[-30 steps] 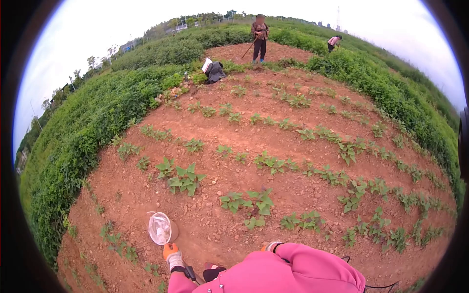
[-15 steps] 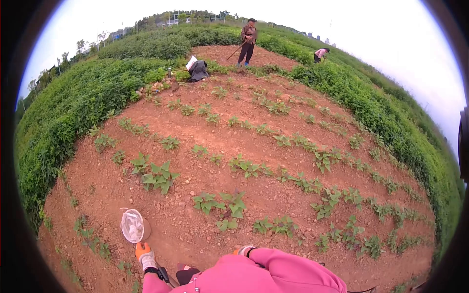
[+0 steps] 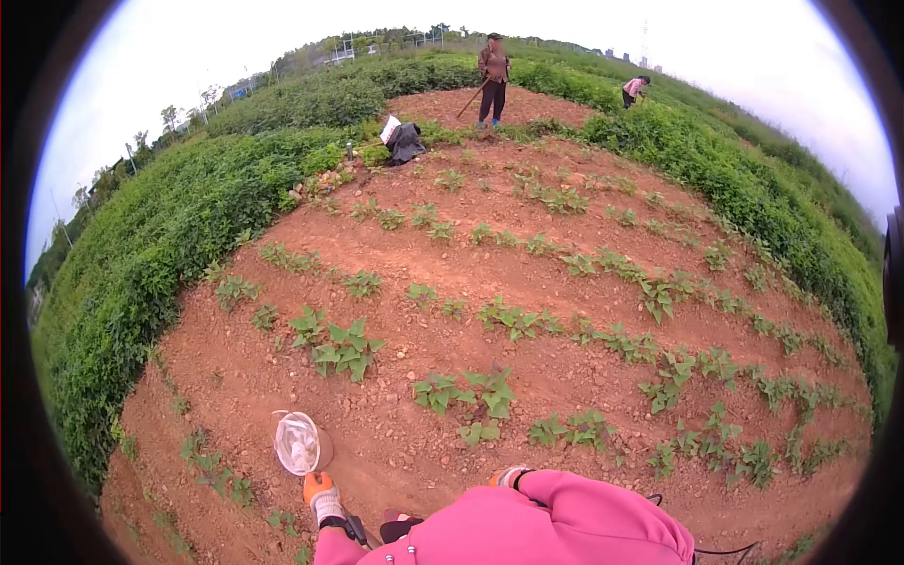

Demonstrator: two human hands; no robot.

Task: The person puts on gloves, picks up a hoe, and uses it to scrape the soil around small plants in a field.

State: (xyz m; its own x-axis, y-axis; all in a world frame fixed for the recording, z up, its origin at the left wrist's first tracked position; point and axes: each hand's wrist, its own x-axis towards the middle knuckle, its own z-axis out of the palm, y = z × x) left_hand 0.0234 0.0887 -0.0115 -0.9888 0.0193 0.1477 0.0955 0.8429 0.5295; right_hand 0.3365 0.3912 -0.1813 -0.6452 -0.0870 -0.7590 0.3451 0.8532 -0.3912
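My left hand [image 3: 323, 497], in a white and orange work glove, is closed at the near rim of a small pale bucket [image 3: 323, 450]. The bucket leans so that its mouth faces me, and whitish, crumpled-looking contents [image 3: 299, 444] lie inside. Its thin handle hangs over the far left side of the rim. In a similar glove, my right hand [image 3: 509, 477] is in front of my body, mostly hidden by the pink sleeve [image 3: 584, 504]. Its fingers do not show clearly. Low leafy plants [image 3: 480, 395] grow from the soil just beyond it.
Rows of leafy plants [image 3: 347, 350] cross the reddish, stony soil [image 3: 377, 311]. Denser greenery borders both sides. A person [image 3: 492, 80] stands at the back with a long-handled tool; another person [image 3: 636, 90] bends farther right. A dark bag [image 3: 406, 143] lies at the back left.
The view has turned a little, so the field appears shifted right and slightly down. My left hand and the bucket keep about the same position relative to each other.
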